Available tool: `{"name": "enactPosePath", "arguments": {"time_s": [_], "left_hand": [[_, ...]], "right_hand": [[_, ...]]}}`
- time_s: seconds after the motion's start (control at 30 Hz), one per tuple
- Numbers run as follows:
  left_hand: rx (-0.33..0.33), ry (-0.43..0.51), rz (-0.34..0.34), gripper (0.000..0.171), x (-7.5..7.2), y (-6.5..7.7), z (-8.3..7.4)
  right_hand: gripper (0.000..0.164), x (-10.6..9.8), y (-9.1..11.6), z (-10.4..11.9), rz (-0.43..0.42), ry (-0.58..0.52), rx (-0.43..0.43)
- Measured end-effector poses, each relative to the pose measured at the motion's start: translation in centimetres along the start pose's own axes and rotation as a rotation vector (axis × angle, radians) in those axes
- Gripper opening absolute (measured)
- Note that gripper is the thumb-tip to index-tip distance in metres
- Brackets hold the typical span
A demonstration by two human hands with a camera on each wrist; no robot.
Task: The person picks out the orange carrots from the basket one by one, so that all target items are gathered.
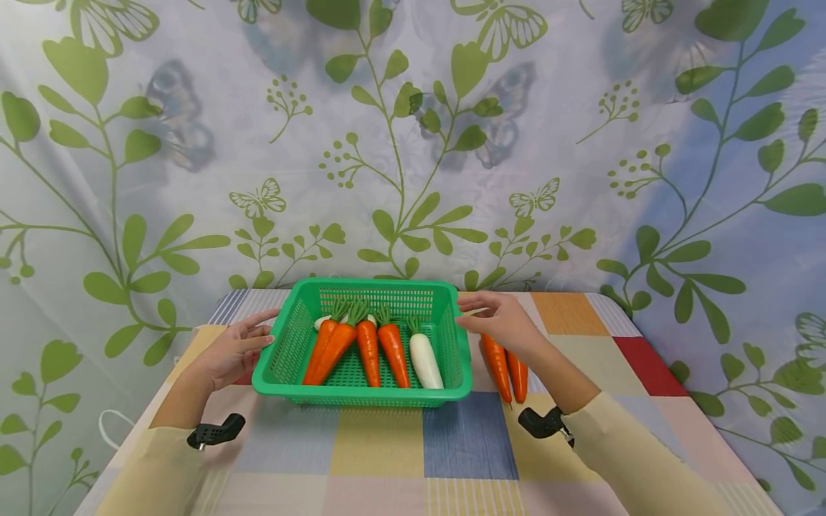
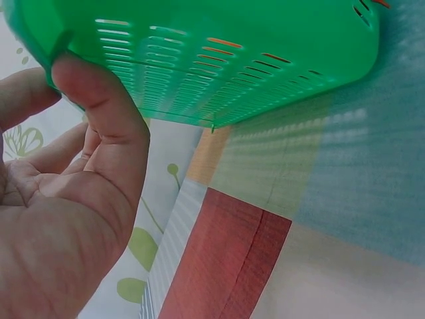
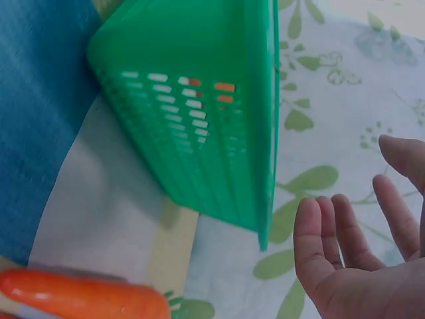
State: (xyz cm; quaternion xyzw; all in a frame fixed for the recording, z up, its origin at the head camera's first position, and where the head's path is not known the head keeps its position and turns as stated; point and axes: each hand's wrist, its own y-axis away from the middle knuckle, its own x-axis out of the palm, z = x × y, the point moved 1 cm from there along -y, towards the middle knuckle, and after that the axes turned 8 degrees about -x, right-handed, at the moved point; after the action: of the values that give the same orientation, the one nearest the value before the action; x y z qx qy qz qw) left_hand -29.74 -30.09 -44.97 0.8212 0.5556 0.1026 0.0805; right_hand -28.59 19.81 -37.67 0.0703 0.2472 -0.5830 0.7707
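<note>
A green plastic basket (image 1: 361, 392) stands on the table, holding several orange carrots (image 1: 334, 351) and a white radish (image 1: 424, 360) with green tops. Other white pieces lie partly hidden behind the carrots. At the basket's left side is my left hand (image 1: 235, 351), its thumb (image 2: 99, 93) and a finger touching the rim in the left wrist view. My right hand (image 1: 503, 321) is beside the right rim, fingers loosely extended; the right wrist view shows a gap between them and the basket. Beneath the right hand, two carrots (image 1: 495, 365) lie on the cloth, their tops hidden.
A patchwork tablecloth (image 1: 381, 444) in blue, yellow, red and cream covers the table. Close behind the basket hangs a pale curtain (image 1: 413, 179) printed with green leaves and butterflies. A white cord (image 1: 106, 430) curves beside the table's left edge.
</note>
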Motion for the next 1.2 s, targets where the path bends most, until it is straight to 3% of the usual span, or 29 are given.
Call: {"name": "enactPosePath", "arguments": {"time_s": [0.3,0.47,0.83,1.2], "left_hand": [[0.006,-0.005,0.003,0.073,0.0,0.1,0.0],[0.01,0.001,0.009,0.073,-0.1,0.0,0.1],[0.01,0.017,0.021,0.073,0.0,0.0,0.0],[0.005,0.018,0.016,0.073,0.0,-0.1,0.1]], "right_hand": [[0.042,1.4,-1.1,1.7,0.061,-0.093,0.003],[0.042,1.9,-2.4,2.5,0.08,-0.093,0.019],[0.041,4.6,-4.9,4.0,0.215,-0.124,0.064],[0.043,6.6,-7.2,3.7,0.316,-0.135,0.15]]}}
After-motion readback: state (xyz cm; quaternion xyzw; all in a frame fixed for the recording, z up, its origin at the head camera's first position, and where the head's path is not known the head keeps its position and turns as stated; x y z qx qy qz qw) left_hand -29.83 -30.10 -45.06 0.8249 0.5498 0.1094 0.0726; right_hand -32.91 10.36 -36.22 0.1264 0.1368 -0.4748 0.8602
